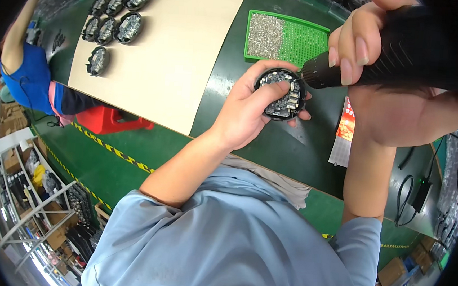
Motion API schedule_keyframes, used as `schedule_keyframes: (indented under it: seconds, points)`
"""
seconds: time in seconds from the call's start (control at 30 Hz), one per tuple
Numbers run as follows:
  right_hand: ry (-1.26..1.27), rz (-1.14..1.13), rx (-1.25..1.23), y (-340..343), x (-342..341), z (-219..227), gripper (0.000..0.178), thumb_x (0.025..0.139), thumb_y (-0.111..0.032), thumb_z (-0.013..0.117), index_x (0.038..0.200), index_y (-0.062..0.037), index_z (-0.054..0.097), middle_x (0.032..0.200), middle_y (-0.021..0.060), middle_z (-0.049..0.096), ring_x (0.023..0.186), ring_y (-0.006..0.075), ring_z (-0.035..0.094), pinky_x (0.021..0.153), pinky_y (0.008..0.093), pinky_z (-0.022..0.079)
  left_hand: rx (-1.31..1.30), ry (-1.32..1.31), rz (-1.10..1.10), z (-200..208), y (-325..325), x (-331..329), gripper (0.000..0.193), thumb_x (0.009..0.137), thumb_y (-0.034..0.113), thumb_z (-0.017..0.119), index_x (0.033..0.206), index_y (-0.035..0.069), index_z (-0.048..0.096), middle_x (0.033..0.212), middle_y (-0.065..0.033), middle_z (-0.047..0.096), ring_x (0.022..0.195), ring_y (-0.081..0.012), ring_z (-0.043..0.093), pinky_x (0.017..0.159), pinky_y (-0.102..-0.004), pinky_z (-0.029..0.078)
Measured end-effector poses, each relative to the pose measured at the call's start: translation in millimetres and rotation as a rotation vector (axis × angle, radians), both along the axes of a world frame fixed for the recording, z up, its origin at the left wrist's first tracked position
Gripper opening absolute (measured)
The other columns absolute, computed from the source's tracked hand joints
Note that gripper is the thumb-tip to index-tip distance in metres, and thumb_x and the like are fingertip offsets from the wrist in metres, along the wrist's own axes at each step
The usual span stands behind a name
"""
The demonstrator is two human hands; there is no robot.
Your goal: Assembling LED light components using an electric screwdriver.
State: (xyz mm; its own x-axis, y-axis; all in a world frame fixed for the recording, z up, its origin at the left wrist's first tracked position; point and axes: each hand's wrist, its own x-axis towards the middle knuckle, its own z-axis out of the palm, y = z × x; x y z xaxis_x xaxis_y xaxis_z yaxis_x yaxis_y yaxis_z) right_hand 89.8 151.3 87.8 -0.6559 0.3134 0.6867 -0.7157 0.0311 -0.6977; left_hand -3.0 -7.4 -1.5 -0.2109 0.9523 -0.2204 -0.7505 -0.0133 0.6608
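Note:
My left hand grips a round black housing with a circuit board in it, the thumb lying across the board and fingers round the rim. My right hand is wrapped round a black electric screwdriver. The tool's tip points left and meets the upper right rim of the housing; whether it touches a screw there is too small to tell. Just beyond the housing lies a green perforated tray, with many small silver screws heaped in its left part.
On a beige sheet at the left stand several similar round board housings. A red and white printed card lies on the dark green table. A black adapter with cables is at the right. Another person is at far left.

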Motion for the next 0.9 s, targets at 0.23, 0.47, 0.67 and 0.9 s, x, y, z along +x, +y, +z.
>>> schedule_keyframes:
  seconds: [0.23,0.47,0.67,0.9]
  points:
    - [-0.02,0.038,0.044,2,0,-3,0.116,0.076,-0.099,0.033,0.127,0.0041,0.053,0.081,0.0085,0.058,0.065,0.0189,0.056,0.068,0.0339,0.046,-0.019,0.002,-0.008,0,1,-1,0.025,0.103,0.008,0.051,0.126,-0.002,0.051,0.104,-0.021,0.07,0.084,-0.0318,0.074,0.066,-0.0367,0.059]
    - [-0.048,0.075,0.069,2,0,-6,0.119,0.074,-0.1,0.035,0.13,0.0038,0.052,0.083,0.0082,0.058,0.067,0.0189,0.056,0.07,0.0342,0.046,-0.023,0.005,0.026,-2,0,1,0.024,0.104,0.009,0.051,0.125,-0.002,0.05,0.099,-0.0191,0.069,0.083,-0.0298,0.073,0.065,-0.0365,0.058]
    - [-0.084,0.18,0.071,5,-10,-8,0.117,0.072,-0.1,0.04,0.127,0.0026,0.053,0.084,0.0083,0.058,0.066,0.0188,0.057,0.069,0.034,0.046,-0.025,0.017,0.059,-5,-2,1,0.027,0.103,0.008,0.048,0.129,-0.002,0.049,0.099,-0.02,0.068,0.082,-0.0296,0.072,0.064,-0.0359,0.056]
    - [-0.166,0.131,-0.094,-12,-1,0,0.113,0.065,-0.102,0.046,0.114,-0.0004,0.055,0.079,0.0091,0.058,0.062,0.0189,0.057,0.063,0.0329,0.046,-0.062,0.108,0.046,-4,-2,3,0.029,0.101,0.007,0.047,0.129,-0.002,0.049,0.102,-0.022,0.068,0.08,-0.0306,0.071,0.063,-0.0355,0.054]
